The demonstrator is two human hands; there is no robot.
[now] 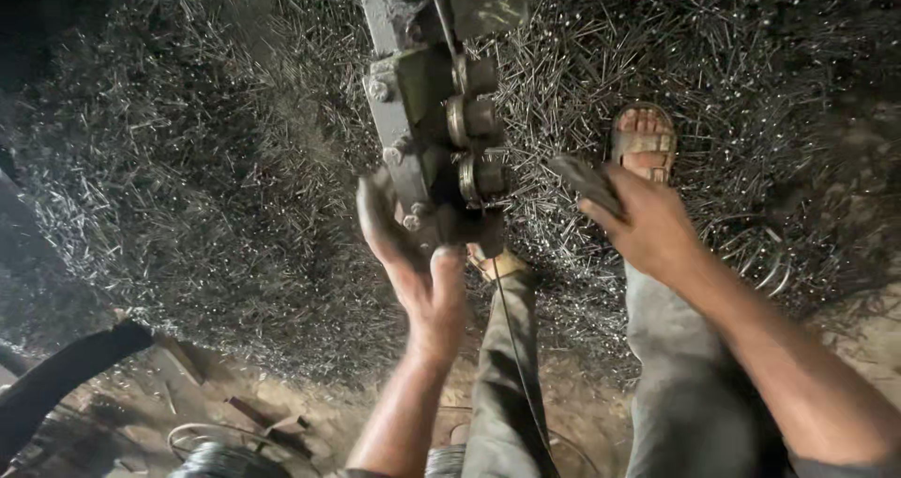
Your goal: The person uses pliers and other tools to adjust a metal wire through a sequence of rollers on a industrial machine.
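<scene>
A grey metal machine arm (424, 84) with three stacked rollers (472, 121) hangs down over a floor heaped with nails. My left hand (413, 253) grips the lower end of this arm, fingers wrapped around the bottom block. A thin dark wire (511, 347) runs down from the rollers between my legs. My right hand (638, 220) is closed around a dark flat tool (584, 180), held just right of the rollers and apart from them.
Loose shiny nails (206, 178) cover the floor all around. My sandalled feet (644, 143) stand among them. A coil of wire (221, 455) and metal scraps lie on the dirt at the lower left, beside a dark curved bar (56, 379).
</scene>
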